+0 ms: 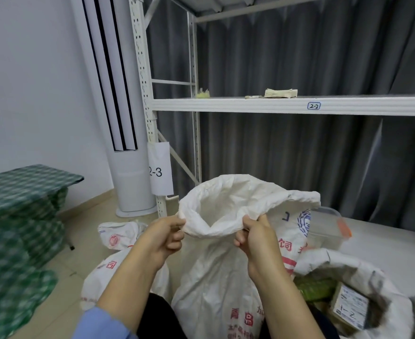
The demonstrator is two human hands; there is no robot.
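Observation:
A large white woven sack (216, 277) with red print stands upright in front of me, its mouth held wide. My left hand (163, 237) pinches the near rim on the left side. My right hand (255, 234) grips the near rim on the right side, fingers curled over the fabric. The inside of the sack is not visible beyond its white lining.
Another open white sack (363, 272) at the lower right holds a labelled cardboard box (349, 307) and green packets. Flat sacks (118, 234) lie on the floor to the left. Behind stand a white metal shelf (250, 105), a clear plastic bin (326, 226), a tower air conditioner (128, 152) and a green checked cloth (18, 216).

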